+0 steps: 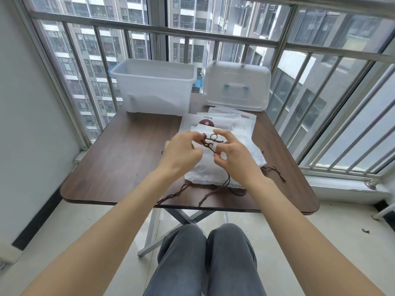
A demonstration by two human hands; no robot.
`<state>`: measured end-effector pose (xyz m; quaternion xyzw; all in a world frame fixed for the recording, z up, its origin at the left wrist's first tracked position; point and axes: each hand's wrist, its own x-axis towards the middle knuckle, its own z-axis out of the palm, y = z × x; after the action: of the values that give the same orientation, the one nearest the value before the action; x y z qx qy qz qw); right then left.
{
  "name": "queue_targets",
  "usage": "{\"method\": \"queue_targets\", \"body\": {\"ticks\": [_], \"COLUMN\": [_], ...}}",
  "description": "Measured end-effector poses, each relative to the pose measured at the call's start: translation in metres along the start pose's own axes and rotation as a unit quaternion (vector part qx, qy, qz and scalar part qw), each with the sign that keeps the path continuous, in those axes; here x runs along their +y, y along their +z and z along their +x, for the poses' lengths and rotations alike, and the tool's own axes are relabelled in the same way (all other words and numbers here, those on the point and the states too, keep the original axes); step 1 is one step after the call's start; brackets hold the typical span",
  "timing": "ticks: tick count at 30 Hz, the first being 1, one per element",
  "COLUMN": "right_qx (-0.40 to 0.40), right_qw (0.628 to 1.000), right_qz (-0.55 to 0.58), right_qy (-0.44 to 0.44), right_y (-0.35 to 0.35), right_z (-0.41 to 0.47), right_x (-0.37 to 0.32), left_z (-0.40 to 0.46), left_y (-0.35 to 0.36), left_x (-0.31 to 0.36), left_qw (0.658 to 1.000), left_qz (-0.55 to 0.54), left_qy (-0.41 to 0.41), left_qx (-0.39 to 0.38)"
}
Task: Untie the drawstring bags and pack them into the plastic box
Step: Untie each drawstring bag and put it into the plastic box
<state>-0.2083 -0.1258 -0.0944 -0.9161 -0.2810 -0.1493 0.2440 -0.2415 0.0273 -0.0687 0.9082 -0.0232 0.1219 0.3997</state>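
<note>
Behind the hands (205,150), "broun" packet (207,121).

Dark wood-grain table (119,159) fills mid-frame; its crossed metal legs (181,218) show below the near edge. My knees in grey jeans (205,259) sit at bottom centre. Pale floor tiles (299,242) lie lower right. Metal window bars (149,28) run across the top, with high-rise blocks (94,52) behind them. White wall (25,124) at left.
</note>
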Motion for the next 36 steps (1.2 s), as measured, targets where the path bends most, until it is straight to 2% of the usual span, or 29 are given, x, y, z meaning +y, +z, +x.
{"method": "queue_targets", "body": {"ticks": [1,2,3,5,6,8,10,12,15,20,23,27,31,36], "right_qx": [0.002,0.005,0.007,0.010,0.013,0.018,0.016,0.013,0.014,0.005,-0.001,0.044,0.083,0.111], "right_qw": [1.000,1.000,1.000,0.999,0.999,0.998,0.996,0.996,0.995,0.993,0.990,0.982,0.979,0.978], "right_qz": [0.003,0.004,0.005,0.010,0.014,0.025,0.036,0.045,0.048,0.049,0.075,0.103,0.043,-0.063], "right_qy": [0.003,0.009,0.017,0.036,0.043,0.058,0.074,0.081,0.091,0.105,0.118,0.151,0.180,0.168], "right_y": [0.001,0.002,0.003,0.004,0.003,0.003,0.004,0.006,0.008,0.007,0.004,-0.004,-0.006,-0.012], "right_z": [0.000,0.000,0.000,0.000,0.000,0.001,0.003,0.005,0.009,0.010,0.010,0.004,-0.002,-0.004], "right_x": [0.000,0.001,0.001,0.003,0.003,0.001,-0.001,-0.003,-0.005,-0.004,-0.002,0.001,0.006,0.005], "left_z": [0.001,0.002,0.003,0.005,0.006,0.007,0.005,0.001,-0.003,0.001,0.005,0.012,0.013,0.015], "left_y": [0.000,-0.001,-0.002,-0.005,-0.007,-0.008,-0.007,-0.003,0.003,0.008,0.007,0.004,0.007,0.010], "left_x": [-0.003,-0.006,-0.007,-0.007,-0.008,-0.011,-0.013,-0.012,-0.011,-0.017,-0.018,-0.021,-0.028,-0.039], "left_qw": [0.987,0.959,0.933,0.909,0.911,0.948,0.988,0.992,0.987,0.975,0.965,0.919,0.922,0.939], "left_qz": [0.152,0.266,0.338,0.394,0.391,0.294,0.099,-0.032,-0.120,-0.219,-0.261,-0.369,-0.342,-0.272], "left_qy": [0.050,0.093,0.120,0.130,0.127,0.119,0.115,0.124,0.102,0.016,-0.035,-0.127,-0.160,-0.171], "left_qx": [0.018,0.032,0.037,0.035,0.035,0.030,0.014,0.012,-0.010,-0.042,-0.009,0.059,0.083,0.127]}}
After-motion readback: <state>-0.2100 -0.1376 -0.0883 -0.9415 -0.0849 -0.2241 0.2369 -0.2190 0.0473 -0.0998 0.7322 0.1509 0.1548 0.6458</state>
